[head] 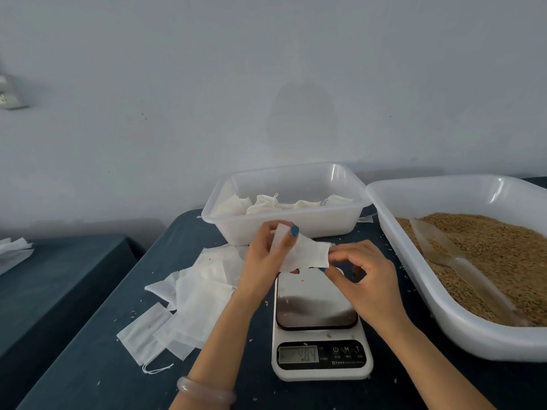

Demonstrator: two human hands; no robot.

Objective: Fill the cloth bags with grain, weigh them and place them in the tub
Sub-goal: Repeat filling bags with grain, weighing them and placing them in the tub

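Both hands (left hand [266,258], right hand [365,281]) pinch a flat cloth bag [307,253] just above the digital scale [321,371], apparently opening its mouth for grain [491,253] right of the scale.

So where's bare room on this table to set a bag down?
Bare cloth: the near edge between the empty bags and the scale, and the strip between scale and grain tray. Crowded: over the scale's far end, where the left hand and right hand hold a bag before the tub.
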